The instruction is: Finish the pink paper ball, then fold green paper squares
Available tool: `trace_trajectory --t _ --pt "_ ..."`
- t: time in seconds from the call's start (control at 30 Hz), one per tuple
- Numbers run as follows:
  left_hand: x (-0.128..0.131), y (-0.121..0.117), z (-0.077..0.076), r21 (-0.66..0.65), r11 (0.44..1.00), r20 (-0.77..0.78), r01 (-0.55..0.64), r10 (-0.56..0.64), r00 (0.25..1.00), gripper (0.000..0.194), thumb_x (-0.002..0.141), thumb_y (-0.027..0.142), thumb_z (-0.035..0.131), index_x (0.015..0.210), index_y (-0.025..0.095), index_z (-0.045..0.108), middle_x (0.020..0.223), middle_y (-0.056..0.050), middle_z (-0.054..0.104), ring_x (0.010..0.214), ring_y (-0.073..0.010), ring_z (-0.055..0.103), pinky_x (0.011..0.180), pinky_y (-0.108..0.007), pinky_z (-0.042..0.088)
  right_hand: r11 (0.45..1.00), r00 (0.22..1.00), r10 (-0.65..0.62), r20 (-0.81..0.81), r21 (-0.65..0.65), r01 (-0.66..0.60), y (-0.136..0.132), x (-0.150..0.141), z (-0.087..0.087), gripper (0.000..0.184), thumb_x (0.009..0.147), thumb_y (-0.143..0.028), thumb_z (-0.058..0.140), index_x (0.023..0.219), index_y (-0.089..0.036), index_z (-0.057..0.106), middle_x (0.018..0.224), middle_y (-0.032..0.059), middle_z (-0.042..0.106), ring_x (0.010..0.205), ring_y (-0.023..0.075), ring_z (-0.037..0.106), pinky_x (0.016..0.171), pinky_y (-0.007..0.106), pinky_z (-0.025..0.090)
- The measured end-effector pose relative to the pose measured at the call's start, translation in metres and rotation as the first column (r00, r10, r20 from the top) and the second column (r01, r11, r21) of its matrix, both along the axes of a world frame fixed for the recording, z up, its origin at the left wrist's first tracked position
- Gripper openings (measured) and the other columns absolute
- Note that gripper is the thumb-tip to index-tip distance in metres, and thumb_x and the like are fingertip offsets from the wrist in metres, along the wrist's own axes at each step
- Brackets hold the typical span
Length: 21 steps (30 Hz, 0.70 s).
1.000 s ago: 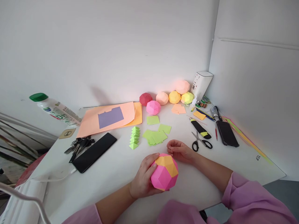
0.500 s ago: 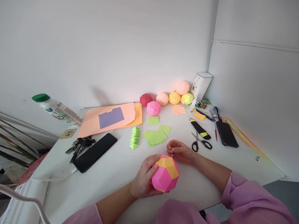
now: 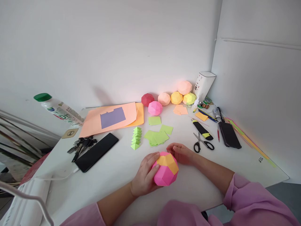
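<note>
My left hand (image 3: 146, 175) is closed around the left side of a faceted pink paper ball (image 3: 164, 176) with yellow-orange panels on its upper part. It holds the ball above the front of the table. My right hand (image 3: 182, 153) lies just behind and right of the ball, its fingers curled in and thumb against them. Its fingertips are partly hidden, so whether they touch the ball or pinch something small is unclear. Green paper squares (image 3: 157, 138) lie beyond the hands, with a row of folded green paper pieces (image 3: 135, 138) to their left.
Finished paper balls (image 3: 155, 108) line the back wall. Scissors (image 3: 203, 143), a utility knife (image 3: 202, 129) and a black phone (image 3: 229, 135) lie at right. At left are a power bank-like black slab (image 3: 97, 152), keys (image 3: 81, 146), orange sheets (image 3: 94, 119) and a green-capped bottle (image 3: 58, 110).
The ball in my left hand has risen slightly and tilted, showing less of its underside. My right hand has come closer to it, its fingertips now at the ball's upper right edge.
</note>
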<state>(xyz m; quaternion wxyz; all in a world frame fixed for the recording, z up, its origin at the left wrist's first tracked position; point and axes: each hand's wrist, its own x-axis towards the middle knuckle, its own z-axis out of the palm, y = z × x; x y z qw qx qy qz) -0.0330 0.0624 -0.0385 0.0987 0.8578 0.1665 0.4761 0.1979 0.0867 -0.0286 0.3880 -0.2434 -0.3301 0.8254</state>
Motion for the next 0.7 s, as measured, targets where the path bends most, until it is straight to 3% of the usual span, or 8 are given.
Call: trace_trajectory --t 0.07,0.17,0.23,0.33,0.43,0.57,0.63,0.7 --pt "-0.003 0.001 -0.004 0.026 1.000 -0.049 -0.001 0.002 0.999 0.059 0.073 0.024 0.073 0.126 0.032 0.047 0.133 -0.015 0.052 0.125 -0.0354 0.048 0.095 -0.062 0.040 0.996 0.997 0.068 0.030 0.052 -0.070 -0.003 0.000 0.002 0.042 0.078 -0.051 0.066 0.100 -0.015 0.067 0.094 0.0073 0.065 0.084 0.0151 0.060 0.075 0.028 0.046" --pt "-0.007 -0.001 -0.013 -0.088 0.996 -0.161 0.015 -0.029 0.987 0.031 0.078 0.015 0.067 0.104 0.032 0.063 0.116 -0.007 0.066 0.121 -0.0319 0.053 0.097 -0.062 0.040 0.977 0.985 0.152 0.076 0.140 -0.161 -0.008 0.000 0.009 0.056 0.073 -0.057 0.068 0.114 -0.018 0.062 0.114 0.0111 0.063 0.101 0.0209 0.060 0.086 0.034 0.045" --pt "-0.007 -0.003 -0.020 -0.150 0.989 -0.188 0.005 -0.033 0.982 0.025 0.076 0.016 0.070 0.097 0.032 0.067 0.106 -0.005 0.070 0.118 -0.0321 0.056 0.097 -0.064 0.040 0.960 0.978 0.175 0.114 0.202 -0.195 -0.010 0.000 0.013 0.063 0.069 -0.053 0.073 0.120 -0.020 0.058 0.122 0.0111 0.059 0.109 0.0225 0.057 0.091 0.036 0.044" --pt "-0.006 -0.005 -0.024 -0.029 0.999 -0.126 -0.035 0.031 0.992 0.038 0.073 0.012 0.072 0.102 0.036 0.065 0.110 -0.002 0.068 0.126 -0.0350 0.048 0.100 -0.070 0.030 0.950 0.976 0.171 0.135 0.238 -0.200 -0.013 -0.001 0.016 0.067 0.067 -0.045 0.078 0.125 -0.023 0.054 0.125 0.0109 0.058 0.112 0.0229 0.055 0.091 0.036 0.045" --pt "-0.001 -0.003 -0.016 0.065 0.996 -0.033 -0.058 0.060 0.998 0.068 0.072 0.004 0.069 0.126 0.040 0.049 0.136 -0.006 0.051 0.138 -0.0376 0.027 0.102 -0.073 0.021 0.955 0.985 0.132 0.112 0.252 -0.156 -0.013 -0.001 0.014 0.066 0.067 -0.036 0.080 0.126 -0.024 0.053 0.126 0.0108 0.057 0.113 0.0226 0.054 0.091 0.037 0.045" --pt "0.002 0.003 0.002 -0.251 0.968 -0.044 0.024 -0.036 0.998 0.101 0.074 0.013 0.065 0.149 0.023 -0.001 0.156 -0.019 -0.003 0.142 -0.0434 0.002 0.105 -0.069 0.021 0.953 0.996 0.065 0.062 0.293 -0.080 -0.013 -0.002 0.011 0.070 0.064 -0.027 0.083 0.126 -0.027 0.052 0.126 0.0097 0.056 0.116 0.0232 0.052 0.095 0.040 0.042" --pt "0.002 0.006 0.007 -0.417 0.904 -0.039 0.099 -0.127 0.991 0.103 0.075 0.018 0.061 0.148 0.019 -0.012 0.155 -0.020 -0.009 0.142 -0.0434 0.001 0.106 -0.067 0.020 0.950 0.998 0.035 0.046 0.307 -0.047 -0.013 -0.003 0.010 0.070 0.063 -0.026 0.084 0.126 -0.029 0.052 0.128 0.0091 0.055 0.116 0.0232 0.051 0.095 0.041 0.042" --pt "0.001 0.008 0.009 -0.506 0.843 -0.001 0.183 -0.212 0.977 0.100 0.077 0.023 0.058 0.148 0.019 -0.013 0.155 -0.020 -0.004 0.141 -0.0424 0.006 0.108 -0.064 0.019 0.947 0.999 0.003 0.046 0.320 -0.017 -0.013 -0.006 0.011 0.070 0.063 -0.027 0.084 0.125 -0.030 0.052 0.130 0.0086 0.053 0.117 0.0229 0.050 0.096 0.040 0.041"
